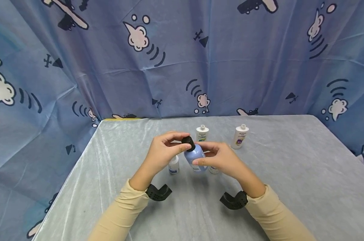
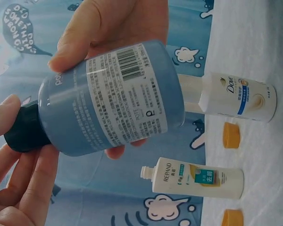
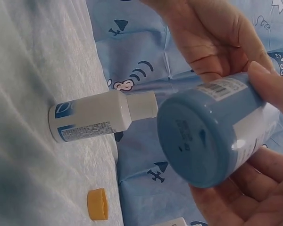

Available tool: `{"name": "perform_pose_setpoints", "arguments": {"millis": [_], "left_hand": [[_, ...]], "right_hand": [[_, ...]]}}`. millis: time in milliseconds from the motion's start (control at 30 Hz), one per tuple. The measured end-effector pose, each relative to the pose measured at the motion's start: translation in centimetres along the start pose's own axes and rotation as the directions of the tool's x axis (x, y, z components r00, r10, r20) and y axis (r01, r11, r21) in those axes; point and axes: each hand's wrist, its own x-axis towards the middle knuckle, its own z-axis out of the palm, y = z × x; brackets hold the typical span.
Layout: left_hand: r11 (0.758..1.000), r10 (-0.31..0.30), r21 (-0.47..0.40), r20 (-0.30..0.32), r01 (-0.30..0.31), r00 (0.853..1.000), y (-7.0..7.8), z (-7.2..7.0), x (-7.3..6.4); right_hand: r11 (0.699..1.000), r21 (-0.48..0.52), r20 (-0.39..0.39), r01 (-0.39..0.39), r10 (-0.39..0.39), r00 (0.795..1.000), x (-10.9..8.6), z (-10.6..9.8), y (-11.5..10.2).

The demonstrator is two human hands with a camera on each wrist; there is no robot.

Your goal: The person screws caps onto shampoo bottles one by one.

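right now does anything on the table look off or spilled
Yes: at the back, the left white bottle and right white bottle stand uncapped, with one yellow cap and another yellow cap loose on the table. Open necks near loose caps look odd, though perhaps intended. No spill shows.

Head view bright, even; soft shadows on tablecloth (image 1: 290, 177). Wrist views dimmer; glare on blue bottle (image 3: 217, 134).

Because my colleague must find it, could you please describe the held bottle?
Above the grey-covered table, look between the left grip and right grip. The tilted bottle there is blue with a black cap, unlike the white bottles nearby.
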Motion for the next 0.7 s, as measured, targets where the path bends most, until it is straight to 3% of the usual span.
{"name": "perform_pose_setpoints", "arguments": {"millis": [367,533,700], "left_hand": [[1.0,0.0,0.026,-0.021,0.0,1.0,0.9,-0.2,1.0],[0.998,0.007,0.067,-0.042,-0.004,0.999,1.1,-1.0,2.2],[0.995,0.015,0.099,-0.053,-0.009,0.998,0.8,-1.9,3.5]], "right_hand": [[1.0,-0.019,-0.031,0.001,-0.002,1.0,0.4,-0.1,-0.7],[0.999,-0.026,-0.07,-0.044,0.042,0.997,1.7,0.2,-1.2],[0.996,0.049,-0.103,-0.077,0.082,0.991,3.4,0.7,-1.3]]}}
